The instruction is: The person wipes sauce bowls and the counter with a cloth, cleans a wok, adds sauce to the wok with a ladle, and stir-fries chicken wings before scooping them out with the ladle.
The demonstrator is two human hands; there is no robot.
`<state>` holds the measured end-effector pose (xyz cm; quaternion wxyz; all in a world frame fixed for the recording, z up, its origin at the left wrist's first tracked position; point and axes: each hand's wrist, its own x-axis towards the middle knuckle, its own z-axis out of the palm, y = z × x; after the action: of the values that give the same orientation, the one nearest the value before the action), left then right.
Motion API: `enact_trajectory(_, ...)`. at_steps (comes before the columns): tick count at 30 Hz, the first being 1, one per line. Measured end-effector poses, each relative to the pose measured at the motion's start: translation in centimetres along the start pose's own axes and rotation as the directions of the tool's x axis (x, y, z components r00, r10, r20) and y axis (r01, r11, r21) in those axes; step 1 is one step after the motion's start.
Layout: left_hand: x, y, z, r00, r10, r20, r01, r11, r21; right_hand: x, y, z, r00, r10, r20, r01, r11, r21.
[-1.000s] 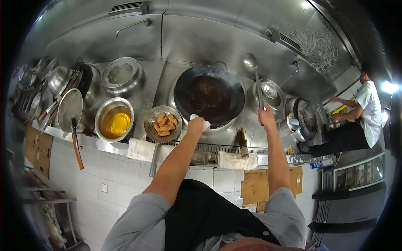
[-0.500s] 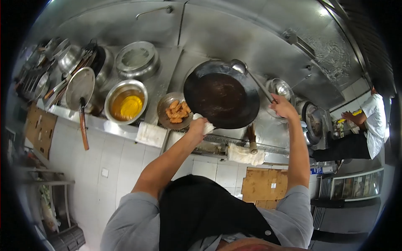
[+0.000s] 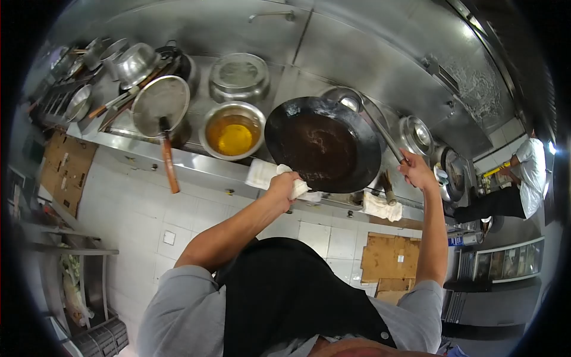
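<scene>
A large dark wok [image 3: 288, 140] is in front of me, with a thin, shiny dark layer in its bottom. My left hand [image 3: 282, 187] is closed on the wok's near left rim through a folded white cloth [image 3: 299, 188]. My right hand [image 3: 419, 173] grips the end of a long-handled ladle [image 3: 382, 129]. The ladle's bowl is at the far right edge of the wok, and whether it touches the rim I cannot tell. Left of the wok stands a metal pot [image 3: 207, 144] of yellow oil. The dish of fried pieces is out of sight.
A wooden-handled strainer [image 3: 160, 104] sits at the left, its handle jutting past the counter edge. Behind the oil is a lidded pot [image 3: 239, 77]. A brush [image 3: 388, 190] and a towel [image 3: 382, 207] lie right of the wok. Another person [image 3: 531, 172] holds something yellow at far right.
The view has shifted, so the counter things appear further right. The wok has moved left relative to them, now covering where the dish of fried pieces was. Both hands keep their holds.
</scene>
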<state>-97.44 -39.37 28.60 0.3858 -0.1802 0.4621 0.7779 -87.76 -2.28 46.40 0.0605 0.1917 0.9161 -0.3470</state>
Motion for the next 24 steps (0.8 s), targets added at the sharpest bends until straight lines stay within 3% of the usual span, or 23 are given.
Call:
enact_trajectory(1,-1.4,1.2,-2.0,0.999,0.016,0.047,-0.017,1.000,0.021,-0.8,-1.5,1.1,1.000,-0.001,-0.008,0.001,1.000,0.027)
enact_trajectory(6,-6.5,7.0,-10.0,0.998,0.060,-0.025,-0.060,0.998,-0.006,-3.5,-11.1,7.2,0.997,-0.071,-0.023,0.073,0.993,0.089)
enact_trajectory(13,-11.9,13.2,-19.1,0.988,0.153,-0.029,-0.154,0.988,-0.026,-0.8,-20.1,12.5,0.971,-0.228,0.073,0.213,0.962,0.173)
enact_trajectory(14,-12.9,14.0,-19.9,0.987,0.148,-0.059,-0.151,0.987,-0.046,-0.8,-22.3,12.9,0.961,-0.255,0.108,0.246,0.965,0.091)
enact_trajectory(16,-14.5,15.6,-21.0,0.975,0.149,-0.162,-0.163,0.983,-0.079,0.1,-25.5,14.4,0.953,-0.277,0.119,0.266,0.958,0.107)
enact_trajectory(21,-15.3,18.2,-25.1,0.956,0.198,-0.219,-0.230,0.964,-0.130,4.7,-29.2,16.8,0.940,-0.312,0.141,0.309,0.950,0.044)
enact_trajectory(23,-15.0,19.0,-26.8,0.973,0.178,-0.145,-0.202,0.964,-0.175,6.3,-30.8,17.5,0.935,-0.319,0.158,0.323,0.946,-0.004)
enact_trajectory(24,-15.8,19.7,-27.0,0.971,0.155,-0.183,-0.190,0.962,-0.195,6.6,-32.0,17.8,0.932,-0.318,0.173,0.325,0.946,-0.015)
